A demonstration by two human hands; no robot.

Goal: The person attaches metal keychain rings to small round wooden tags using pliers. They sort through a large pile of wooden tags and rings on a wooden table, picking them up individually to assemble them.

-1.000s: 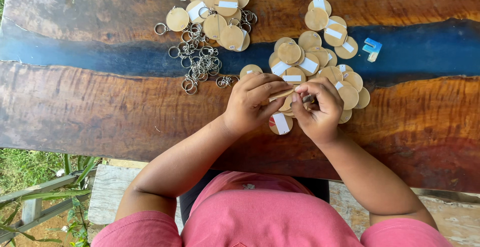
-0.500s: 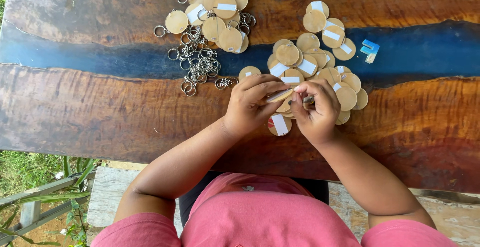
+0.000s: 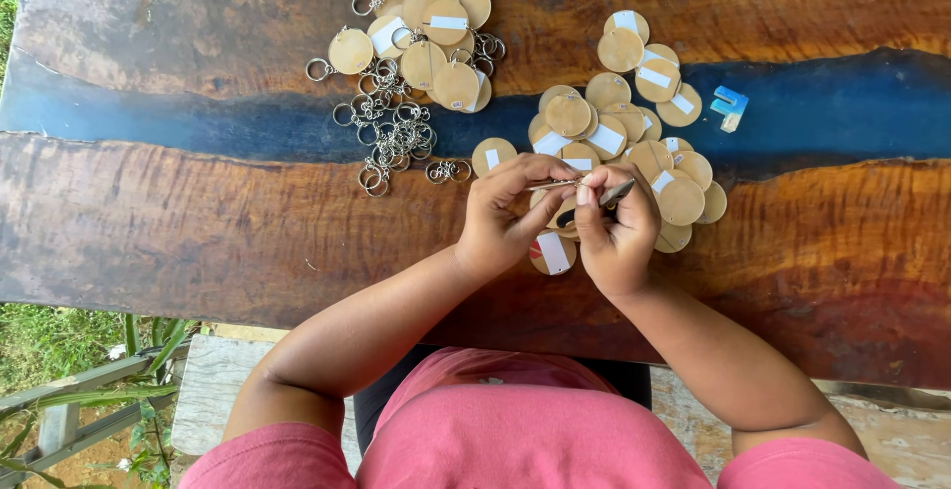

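My left hand (image 3: 505, 214) and my right hand (image 3: 616, 229) meet over the near edge of a pile of round wooden discs (image 3: 634, 122) with white labels. The left fingers pinch a small metal ring piece (image 3: 553, 185) and one disc (image 3: 553, 251) hangs partly below the hands. My right hand grips a thin dark metal tool (image 3: 606, 197) whose tip points at the ring. Both hands hover just above the wooden table (image 3: 198, 221).
A second pile of discs with key rings attached (image 3: 426, 33) lies at the far left-centre, with a heap of loose metal key rings (image 3: 391, 132) beside it. A small blue and white piece (image 3: 730, 108) rests on the table's dark blue resin strip. Grass and a bench show below.
Both hands stay at the same spot; the fingers have shifted slightly around the ring and disc, and the tool now points more to the left.
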